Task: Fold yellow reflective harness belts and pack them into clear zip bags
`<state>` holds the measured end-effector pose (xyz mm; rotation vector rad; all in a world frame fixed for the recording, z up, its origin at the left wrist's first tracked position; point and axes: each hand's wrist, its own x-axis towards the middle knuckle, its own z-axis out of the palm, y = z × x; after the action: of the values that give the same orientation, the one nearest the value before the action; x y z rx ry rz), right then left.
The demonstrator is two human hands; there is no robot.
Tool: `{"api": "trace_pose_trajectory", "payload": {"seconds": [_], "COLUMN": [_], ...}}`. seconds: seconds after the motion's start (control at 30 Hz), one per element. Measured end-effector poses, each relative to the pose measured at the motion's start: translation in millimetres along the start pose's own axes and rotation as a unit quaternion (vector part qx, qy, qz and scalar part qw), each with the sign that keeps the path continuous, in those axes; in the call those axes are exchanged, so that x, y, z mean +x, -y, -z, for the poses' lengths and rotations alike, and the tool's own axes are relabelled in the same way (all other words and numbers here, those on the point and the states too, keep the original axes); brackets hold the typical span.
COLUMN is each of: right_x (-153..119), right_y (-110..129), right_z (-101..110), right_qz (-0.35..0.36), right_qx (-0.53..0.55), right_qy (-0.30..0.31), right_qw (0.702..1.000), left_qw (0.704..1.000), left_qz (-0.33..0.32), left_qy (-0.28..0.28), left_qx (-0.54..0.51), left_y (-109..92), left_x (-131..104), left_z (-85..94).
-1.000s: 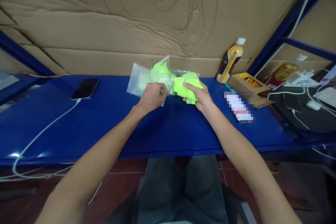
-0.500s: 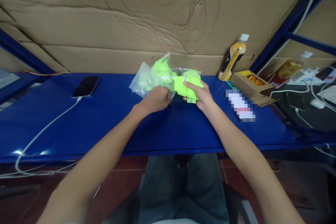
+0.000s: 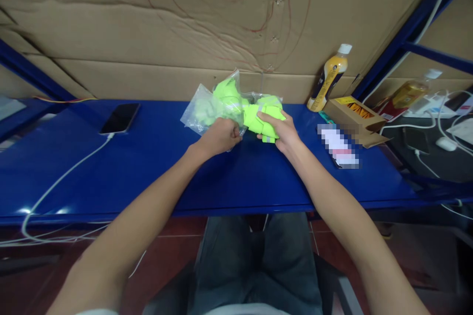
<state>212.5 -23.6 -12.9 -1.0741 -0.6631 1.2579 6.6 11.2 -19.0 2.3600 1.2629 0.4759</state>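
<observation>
My left hand [image 3: 220, 137] is closed on the edge of a clear plastic bag [image 3: 192, 114]. My right hand [image 3: 284, 131] grips a folded bright yellow-green cloth bundle [image 3: 258, 120] with pale reflective strips, thumb on top and fingers underneath. The bundle lies just right of the bag's opening. Behind both hands, more yellow-green material [image 3: 226, 91] shows in clear plastic, and another such piece [image 3: 271, 101] lies behind the held bundle.
A blue table [image 3: 148, 167] bears a black phone [image 3: 120, 118] on a white cable at left. To the right are a yellow drink bottle [image 3: 329, 78], an open cardboard box [image 3: 338, 111] and a phone with a blurred screen [image 3: 338, 145]. Cardboard [image 3: 111, 34] rises behind.
The whole view has shifted very slightly. Both hands keep their holds on the bag and the bundle, with hardly any movement.
</observation>
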Motion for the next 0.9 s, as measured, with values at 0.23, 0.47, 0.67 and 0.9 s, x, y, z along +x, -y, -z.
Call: {"api": "trace_pose_trajectory", "payload": {"seconds": [0.23,0.47,0.67,0.9], "right_x": [0,0,0,0], "right_y": [0,0,-1,-1], "right_z": [-1,-1,0,0], "right_qz": [-0.001,0.000,0.003,0.006], "right_qx": [-0.002,0.005,-0.002,-0.005], "right_qy": [-0.003,-0.002,0.003,0.006], "right_qw": [1.000,1.000,1.000,1.000], "left_qw": [0.995,0.991,0.990,0.980], "left_qz": [-0.016,-0.030,-0.026,-0.007], "left_qy": [-0.055,-0.062,-0.088,-0.066], "left_qx": [0.085,0.117,0.102,0.189], "left_y": [6,12,23,10], "left_x": [7,9,16,16], "left_z": [-10.8,-14.9,-20.1,-24.1]}}
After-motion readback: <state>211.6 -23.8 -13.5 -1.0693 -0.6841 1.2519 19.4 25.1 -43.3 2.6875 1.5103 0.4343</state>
